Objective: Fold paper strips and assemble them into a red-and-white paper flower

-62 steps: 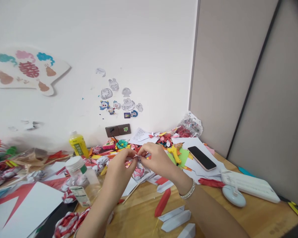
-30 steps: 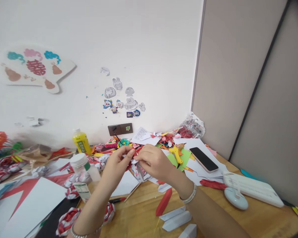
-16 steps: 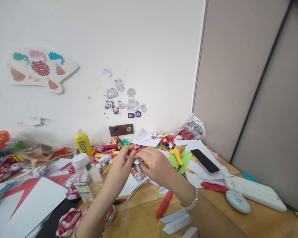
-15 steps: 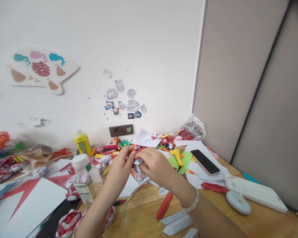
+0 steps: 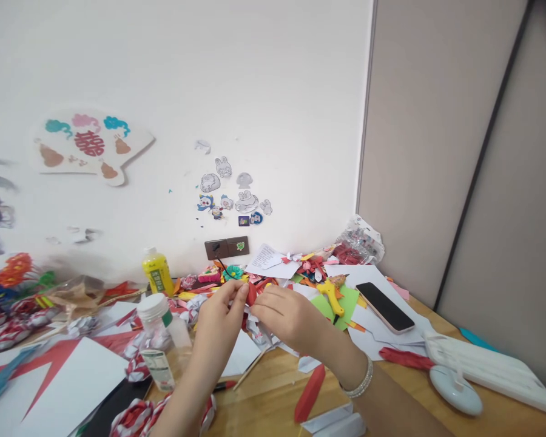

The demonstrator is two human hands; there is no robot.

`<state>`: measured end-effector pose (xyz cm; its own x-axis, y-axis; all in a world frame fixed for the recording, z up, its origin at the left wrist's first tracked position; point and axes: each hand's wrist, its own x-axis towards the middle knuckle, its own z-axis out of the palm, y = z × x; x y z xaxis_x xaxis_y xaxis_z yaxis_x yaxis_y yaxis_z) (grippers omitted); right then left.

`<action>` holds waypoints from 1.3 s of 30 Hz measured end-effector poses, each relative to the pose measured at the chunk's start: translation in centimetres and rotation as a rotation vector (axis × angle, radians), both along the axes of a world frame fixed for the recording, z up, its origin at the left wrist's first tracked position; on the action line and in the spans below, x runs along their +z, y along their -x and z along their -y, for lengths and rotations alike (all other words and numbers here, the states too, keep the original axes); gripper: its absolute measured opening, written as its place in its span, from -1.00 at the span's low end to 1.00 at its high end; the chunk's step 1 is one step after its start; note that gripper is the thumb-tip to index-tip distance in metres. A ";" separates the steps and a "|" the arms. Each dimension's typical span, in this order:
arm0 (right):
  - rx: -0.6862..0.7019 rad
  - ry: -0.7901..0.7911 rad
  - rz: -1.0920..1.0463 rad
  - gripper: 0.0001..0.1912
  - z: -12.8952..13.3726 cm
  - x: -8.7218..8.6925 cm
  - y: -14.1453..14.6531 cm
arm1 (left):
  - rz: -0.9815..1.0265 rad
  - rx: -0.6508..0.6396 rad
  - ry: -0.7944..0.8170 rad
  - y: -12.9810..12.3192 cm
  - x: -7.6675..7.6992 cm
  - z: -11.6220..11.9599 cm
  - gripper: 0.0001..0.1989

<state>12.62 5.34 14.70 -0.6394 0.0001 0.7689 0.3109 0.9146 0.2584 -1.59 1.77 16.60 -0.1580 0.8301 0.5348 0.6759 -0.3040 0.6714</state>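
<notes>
Over the middle of the desk, my left hand point(image 5: 222, 315) and my right hand point(image 5: 286, 312) meet, fingertips closed around a small red paper piece point(image 5: 252, 294). Its lower part is covered by my fingers, so its full shape is hidden. Behind and below the hands lie crumpled white and coloured paper scraps point(image 5: 195, 306). Nearer me on the wood are a red folded paper strip point(image 5: 310, 394) and white folded paper strips point(image 5: 330, 420). A thin wooden stick point(image 5: 249, 370) lies below my left hand.
Left stand a clear jar with a white lid point(image 5: 153, 306) and a yellow bottle point(image 5: 157, 272). Blue scissors point(image 5: 4, 376) rest on white sheets. To the right are a yellow glue gun point(image 5: 331, 297), a phone point(image 5: 384, 308), a mouse point(image 5: 455, 390) and a white keyboard point(image 5: 495, 370).
The view has shifted, so the scene sits lower and slightly to the right. More of the red paper now shows between my fingertips, and my right hand's fingers have changed position on it.
</notes>
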 end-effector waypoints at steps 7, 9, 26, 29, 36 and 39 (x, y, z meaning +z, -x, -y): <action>-0.052 0.295 0.030 -0.80 0.7 0.4 -0.1 | -0.061 0.020 0.069 0.0 -0.6 -0.6 -0.74; -0.086 0.351 0.030 -0.80 0.8 0.3 0.1 | -0.082 0.021 0.084 0.0 -0.8 -0.6 -0.74; 0.011 0.288 -0.034 -0.80 0.3 0.2 0.0 | 0.069 -0.079 0.124 0.1 -0.7 -0.5 -0.74; 0.082 0.412 -0.043 -0.76 0.7 0.8 -0.5 | 0.097 -0.080 0.124 0.1 -0.4 -0.4 -0.75; -0.023 0.543 -0.074 -0.84 1.5 1.1 -0.3 | 0.016 0.070 0.055 0.0 -0.2 -0.2 -0.78; -0.043 0.442 -0.049 -0.85 1.1 0.8 -0.1 | 0.103 -0.042 0.109 0.2 -0.3 -0.2 -0.78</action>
